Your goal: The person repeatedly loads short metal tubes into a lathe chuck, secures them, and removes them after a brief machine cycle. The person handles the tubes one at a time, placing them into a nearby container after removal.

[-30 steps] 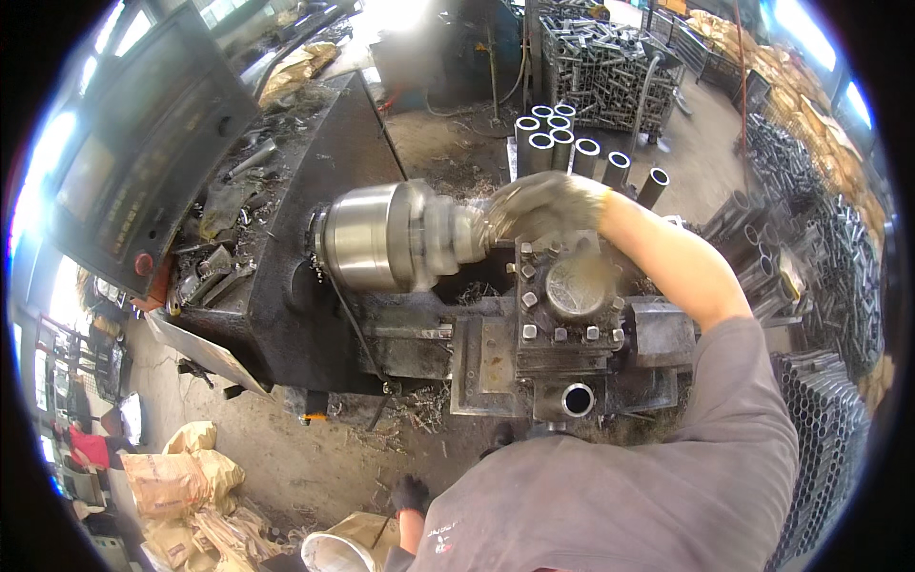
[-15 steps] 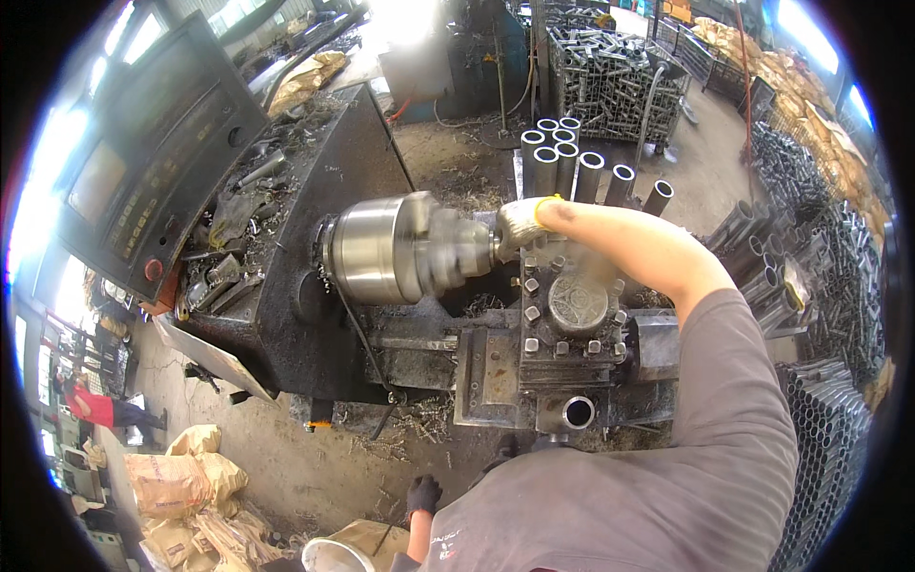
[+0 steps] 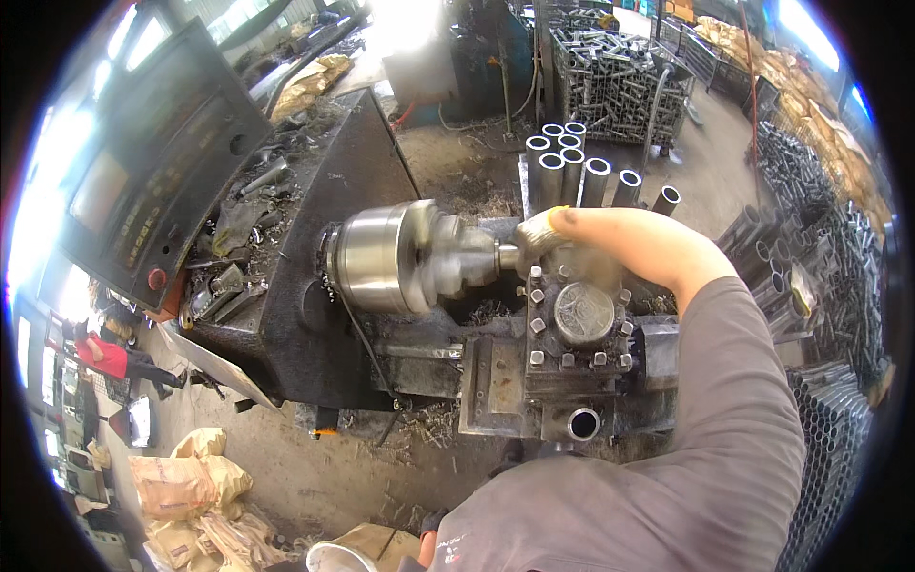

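Small print on shirt [image 3: 610,505] chest and sack [image 3: 176,486], plus markings on panel [image 3: 157,172]; too small to read off. Right hand [image 3: 541,234], gloved, fingers curled at free end of tube [image 3: 509,255]; can't tell if clamped or just touching. Tube sticks out of chuck [image 3: 376,259], whose front is blurred, just left of tool post [image 3: 583,315]. Left hand [image 3: 432,520], dark glove, mostly behind shirt; grip can't be told. Concrete floor [image 3: 315,467], swarf under lathe. Upright pipes [image 3: 551,179] beyond, full wire bin [image 3: 624,95] behind; person in red [image 3: 107,358] far left.
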`<control>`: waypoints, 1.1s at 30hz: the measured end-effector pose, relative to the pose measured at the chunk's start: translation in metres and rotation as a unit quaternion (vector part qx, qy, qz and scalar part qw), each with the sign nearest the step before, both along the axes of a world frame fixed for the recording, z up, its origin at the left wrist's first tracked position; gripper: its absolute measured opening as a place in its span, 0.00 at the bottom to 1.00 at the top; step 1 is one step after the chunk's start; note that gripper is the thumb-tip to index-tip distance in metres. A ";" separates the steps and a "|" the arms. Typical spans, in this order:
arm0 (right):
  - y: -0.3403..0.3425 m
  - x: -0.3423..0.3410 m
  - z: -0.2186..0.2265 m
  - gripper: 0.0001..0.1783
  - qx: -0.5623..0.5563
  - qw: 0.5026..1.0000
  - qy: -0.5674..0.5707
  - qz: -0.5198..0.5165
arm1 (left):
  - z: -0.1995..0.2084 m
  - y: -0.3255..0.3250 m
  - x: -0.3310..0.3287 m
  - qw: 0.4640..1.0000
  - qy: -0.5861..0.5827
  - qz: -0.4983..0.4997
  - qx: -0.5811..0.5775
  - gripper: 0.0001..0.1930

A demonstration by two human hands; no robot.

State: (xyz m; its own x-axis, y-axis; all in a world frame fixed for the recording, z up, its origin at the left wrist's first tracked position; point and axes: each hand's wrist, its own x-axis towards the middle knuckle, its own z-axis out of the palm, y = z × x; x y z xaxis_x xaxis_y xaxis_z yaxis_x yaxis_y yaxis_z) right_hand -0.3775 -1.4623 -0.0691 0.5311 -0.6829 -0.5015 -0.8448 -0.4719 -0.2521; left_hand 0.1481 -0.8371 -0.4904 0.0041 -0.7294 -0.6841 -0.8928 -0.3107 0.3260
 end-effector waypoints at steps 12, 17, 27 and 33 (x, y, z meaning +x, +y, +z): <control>0.129 -0.115 0.014 0.12 -0.368 0.926 -0.030 -0.077 | 0.117 -0.117 0.008 0.993 -0.005 0.030 -0.115 0.19; 0.200 -0.097 0.120 0.17 -0.383 0.893 -0.178 -0.157 | 0.312 -0.212 -0.100 0.944 0.213 0.050 -0.249 0.17; 0.297 -0.006 0.194 0.23 -0.411 0.897 -0.139 0.078 | 0.400 -0.261 -0.322 0.928 0.328 -0.136 -0.111 0.36; 0.326 0.036 0.192 0.15 -0.550 0.787 -0.027 0.278 | 0.473 -0.295 -0.289 0.869 0.423 -0.211 -0.147 0.25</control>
State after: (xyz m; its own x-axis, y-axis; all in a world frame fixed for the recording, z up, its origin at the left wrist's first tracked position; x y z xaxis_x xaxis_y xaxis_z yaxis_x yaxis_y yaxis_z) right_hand -0.3413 -1.1360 0.1230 0.9012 -0.3432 0.2646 -0.4333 -0.7228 0.5383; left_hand -0.1410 -1.1318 -0.0172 -0.7197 -0.6878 -0.0949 -0.3088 0.1945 0.9310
